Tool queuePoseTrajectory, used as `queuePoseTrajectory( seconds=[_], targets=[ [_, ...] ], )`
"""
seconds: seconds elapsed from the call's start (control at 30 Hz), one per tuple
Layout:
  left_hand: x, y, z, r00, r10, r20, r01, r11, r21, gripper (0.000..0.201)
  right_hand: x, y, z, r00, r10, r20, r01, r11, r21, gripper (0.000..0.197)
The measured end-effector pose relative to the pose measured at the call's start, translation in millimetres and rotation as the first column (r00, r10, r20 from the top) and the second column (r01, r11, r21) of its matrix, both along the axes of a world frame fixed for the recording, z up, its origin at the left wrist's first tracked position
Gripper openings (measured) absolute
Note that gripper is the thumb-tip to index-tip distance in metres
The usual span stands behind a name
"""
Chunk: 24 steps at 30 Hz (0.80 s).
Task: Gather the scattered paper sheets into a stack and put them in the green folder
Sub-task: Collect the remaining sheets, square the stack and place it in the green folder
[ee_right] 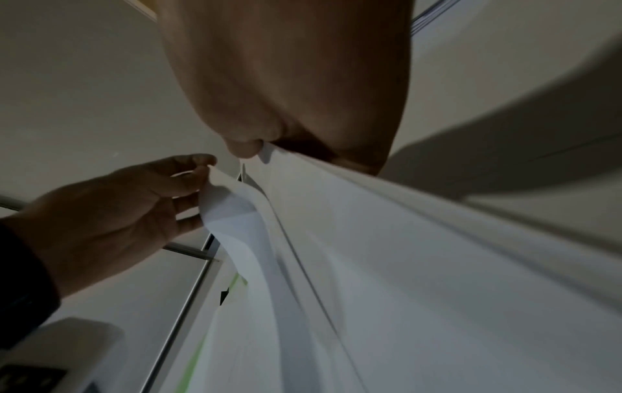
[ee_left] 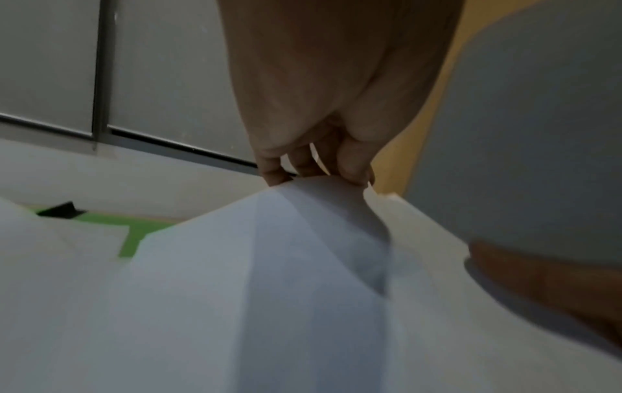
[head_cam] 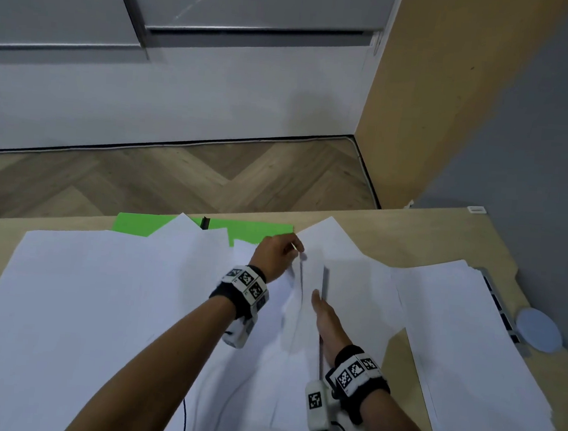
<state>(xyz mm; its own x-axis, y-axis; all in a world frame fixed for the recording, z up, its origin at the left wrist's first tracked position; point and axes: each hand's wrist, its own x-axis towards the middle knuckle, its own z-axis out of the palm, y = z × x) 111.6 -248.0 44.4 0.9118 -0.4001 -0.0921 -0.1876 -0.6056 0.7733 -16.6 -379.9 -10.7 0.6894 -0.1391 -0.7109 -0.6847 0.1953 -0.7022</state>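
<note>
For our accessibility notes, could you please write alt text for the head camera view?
A person's left hand pinches the far corner of white paper sheets lifted on edge, while the right hand steadies them from the side. More loose sheets cover the wooden table, partly hiding a green folder at its far edge.

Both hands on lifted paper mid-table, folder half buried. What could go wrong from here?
1. The left hand pinches only the top edge of the lifted sheets, which already bow, so they may crease or slip.
2. Loose sheets cover part of the green folder; opening it may scatter them.
</note>
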Motion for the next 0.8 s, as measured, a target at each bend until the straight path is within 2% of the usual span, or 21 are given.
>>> queuePoseTrajectory(
  seconds=[0.07, 0.1, 0.23, 0.33, 0.4, 0.53, 0.6, 0.63, 0.7, 0.77, 0.8],
  targets=[
    [-8, -7, -8, 1.0, 0.02, -0.006, -0.02, 1.0, 0.013, 0.019, -2, -2, -15, 0.998, 0.046, 0.04, -0.045, 0.999, -0.028, 0.081],
    [-11, -11, -11, 1.0, 0.027, -0.009, -0.027, 1.0, 0.015, 0.02, -4, -3, -18, 0.995, 0.083, 0.057, -0.08, 0.995, -0.052, 0.081],
    [-18, -24, -14, 0.998, 0.051, -0.022, -0.053, 0.997, -0.063, 0.021, -5, -2, -13, 0.971, 0.194, 0.137, -0.178, 0.977, -0.118, 0.062],
    [-18, -23, -11, 0.996, 0.083, -0.028, -0.086, 0.987, -0.138, 0.018, -2, 1, -9, 0.973, 0.166, 0.162, -0.144, 0.98, -0.141, 0.047],
    [-15, -15, -10, 0.994, 0.107, 0.02, -0.103, 0.983, -0.15, 0.018, 3, 3, 1, 0.973, 0.131, 0.19, -0.108, 0.986, -0.129, 0.04],
    [-6, 14, -12, 0.961, 0.228, 0.159, -0.231, 0.973, 0.001, 0.055, 20, 4, 40, 0.956, 0.073, 0.285, -0.05, 0.995, -0.09, 0.033],
    [-4, 33, -11, 0.928, 0.345, 0.139, -0.352, 0.935, 0.03, 0.072, 29, 3, 65, 0.932, 0.048, 0.36, -0.031, 0.998, -0.054, 0.029],
    [-4, 42, -8, 0.911, 0.407, 0.06, -0.406, 0.913, -0.028, 0.081, 33, 2, 79, 0.918, 0.037, 0.394, -0.028, 0.999, -0.028, 0.028],
    [0, 58, -8, 0.864, 0.441, -0.244, -0.495, 0.834, -0.245, 0.094, 42, -1, 104, 0.896, 0.026, 0.444, -0.035, 0.999, 0.013, 0.027],
    [-2, 69, -1, 0.788, 0.302, -0.536, -0.552, 0.732, -0.4, 0.1, 49, -6, 126, 0.864, 0.029, 0.503, -0.047, 0.999, 0.024, 0.025],
    [-3, 74, 3, 0.783, 0.178, -0.595, -0.521, 0.711, -0.473, 0.096, 53, -8, 134, 0.847, 0.035, 0.531, -0.053, 0.998, 0.02, 0.025]
  ],
)
